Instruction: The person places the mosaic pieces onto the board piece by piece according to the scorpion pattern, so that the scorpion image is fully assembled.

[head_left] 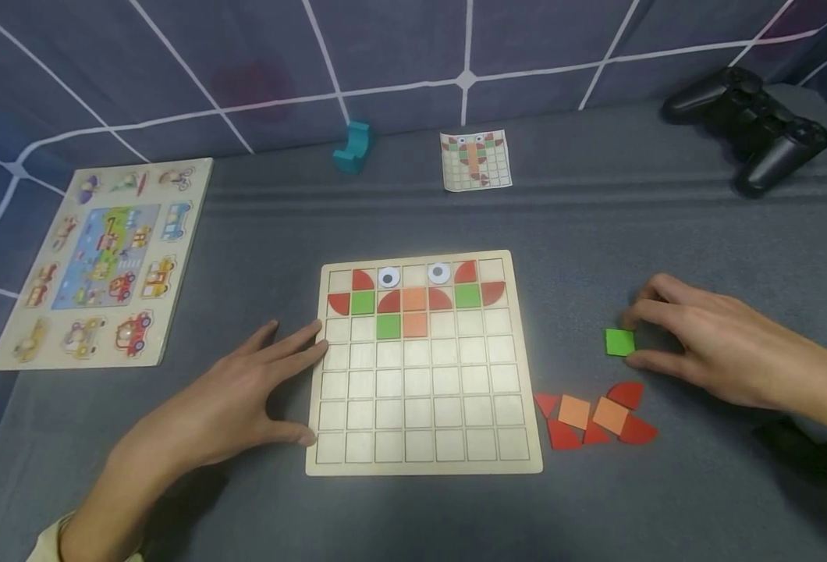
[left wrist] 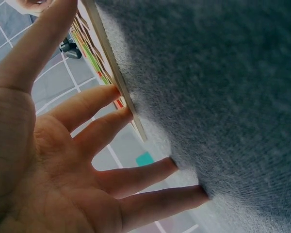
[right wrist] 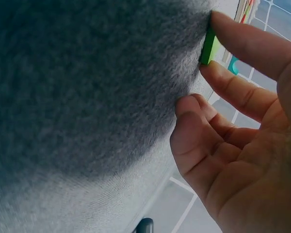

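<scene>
Grip of the right hand [head_left: 708, 336] pinches a green square tile [head_left: 620, 342] between thumb and a finger, at or very near the grey worktop [head_left: 413, 519], right of the wooden grid board [head_left: 419, 382] and apart from it; below that hand in the head view lie loose red pieces [head_left: 639, 431] and two orange squares [head_left: 573, 411], grouped near the board's lower right corner; the left hand [head_left: 245, 398] is spread, holding nothing, its thumb and two fingertips touching the board's left edge; the board's top three rows carry red, green and orange pieces and two round eye pieces [head_left: 388, 276], the lower four rows bare; beyond the board lie a small pattern card [head_left: 476, 161] and a teal block [head_left: 354, 148]; farther out, a vehicle puzzle board [head_left: 51, 332] lies at far left, a black game controller [head_left: 747, 129] at far right.
</scene>
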The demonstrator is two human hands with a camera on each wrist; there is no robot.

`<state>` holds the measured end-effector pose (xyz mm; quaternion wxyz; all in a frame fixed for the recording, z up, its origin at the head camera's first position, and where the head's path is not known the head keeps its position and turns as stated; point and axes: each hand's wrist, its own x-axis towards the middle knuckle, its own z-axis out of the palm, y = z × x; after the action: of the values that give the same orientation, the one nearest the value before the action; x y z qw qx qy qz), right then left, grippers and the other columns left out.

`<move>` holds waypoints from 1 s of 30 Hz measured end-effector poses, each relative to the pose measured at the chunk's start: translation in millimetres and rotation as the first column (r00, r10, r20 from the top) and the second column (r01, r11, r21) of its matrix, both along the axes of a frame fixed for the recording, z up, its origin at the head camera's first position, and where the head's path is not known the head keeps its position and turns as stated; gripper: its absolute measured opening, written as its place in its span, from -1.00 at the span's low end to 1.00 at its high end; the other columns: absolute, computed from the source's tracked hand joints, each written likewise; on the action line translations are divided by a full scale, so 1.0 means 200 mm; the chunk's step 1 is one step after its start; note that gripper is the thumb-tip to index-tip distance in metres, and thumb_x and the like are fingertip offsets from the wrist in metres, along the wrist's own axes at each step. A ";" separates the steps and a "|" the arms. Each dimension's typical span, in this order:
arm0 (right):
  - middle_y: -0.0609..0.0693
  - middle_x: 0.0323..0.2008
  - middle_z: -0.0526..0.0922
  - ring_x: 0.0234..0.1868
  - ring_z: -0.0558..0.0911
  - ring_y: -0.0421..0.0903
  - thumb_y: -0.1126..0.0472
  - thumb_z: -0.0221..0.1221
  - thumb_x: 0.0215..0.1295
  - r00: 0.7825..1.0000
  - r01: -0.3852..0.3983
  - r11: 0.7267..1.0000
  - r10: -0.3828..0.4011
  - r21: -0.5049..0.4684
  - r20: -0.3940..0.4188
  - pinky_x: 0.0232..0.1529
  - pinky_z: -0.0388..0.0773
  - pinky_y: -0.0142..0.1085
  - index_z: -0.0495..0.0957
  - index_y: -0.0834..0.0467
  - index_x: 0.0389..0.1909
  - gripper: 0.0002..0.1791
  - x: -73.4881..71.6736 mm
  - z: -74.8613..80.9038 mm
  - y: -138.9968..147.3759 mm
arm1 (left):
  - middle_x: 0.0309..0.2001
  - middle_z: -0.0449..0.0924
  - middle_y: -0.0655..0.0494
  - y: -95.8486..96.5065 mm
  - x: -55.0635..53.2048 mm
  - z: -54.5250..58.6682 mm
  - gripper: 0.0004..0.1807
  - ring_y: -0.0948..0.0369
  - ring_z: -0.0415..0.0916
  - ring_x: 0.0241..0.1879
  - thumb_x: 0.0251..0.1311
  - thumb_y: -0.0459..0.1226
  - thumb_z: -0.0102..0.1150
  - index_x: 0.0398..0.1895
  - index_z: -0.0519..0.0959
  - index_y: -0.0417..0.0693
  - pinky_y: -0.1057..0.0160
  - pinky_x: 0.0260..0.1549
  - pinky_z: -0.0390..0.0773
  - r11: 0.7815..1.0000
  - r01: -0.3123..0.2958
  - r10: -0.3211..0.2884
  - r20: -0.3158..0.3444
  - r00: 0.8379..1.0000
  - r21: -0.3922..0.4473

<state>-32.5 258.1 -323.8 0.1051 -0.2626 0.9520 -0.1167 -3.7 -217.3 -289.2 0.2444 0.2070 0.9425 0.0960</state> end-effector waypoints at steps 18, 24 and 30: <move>-0.17 -0.26 0.52 -0.40 0.47 -0.25 0.07 0.57 -0.12 0.996 -0.002 0.997 -0.005 -0.079 -0.093 -0.43 0.49 -0.23 0.68 -0.02 -0.30 -0.66 0.01 0.02 -0.03 | 0.54 0.03 0.15 0.00 0.00 0.01 0.14 -0.40 -0.05 0.41 -0.29 0.29 0.49 0.47 0.32 0.11 -0.47 0.10 0.21 1.000 -0.007 0.007 0.012 1.000 0.010; -0.23 -0.25 0.53 -0.38 0.48 -0.30 0.06 0.55 -0.10 0.989 -0.082 0.985 0.061 -0.152 -0.134 -0.44 0.49 -0.25 0.67 -0.07 -0.30 -0.68 -0.02 0.06 -0.13 | 0.54 0.03 0.13 0.00 0.00 0.00 0.16 -0.41 -0.05 0.40 -0.30 0.31 0.47 0.47 0.32 0.11 -0.48 0.09 0.20 1.000 -0.013 0.013 0.019 1.000 0.001; -0.18 -0.28 0.53 -0.40 0.46 -0.27 0.05 0.51 0.00 0.988 -0.133 0.973 0.116 -0.189 -0.098 -0.41 0.47 -0.25 0.69 -0.01 -0.27 -0.72 -0.06 0.11 -0.31 | 0.54 0.04 0.12 0.01 0.00 0.01 0.16 -0.42 -0.06 0.40 -0.30 0.31 0.47 0.47 0.32 0.10 -0.50 0.09 0.18 1.000 -0.014 0.014 0.022 1.000 -0.001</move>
<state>-45.5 196.8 -301.2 0.0447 -0.3355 0.9213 -0.1911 -4.3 -216.2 -288.2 0.2541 0.1992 0.9412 0.0995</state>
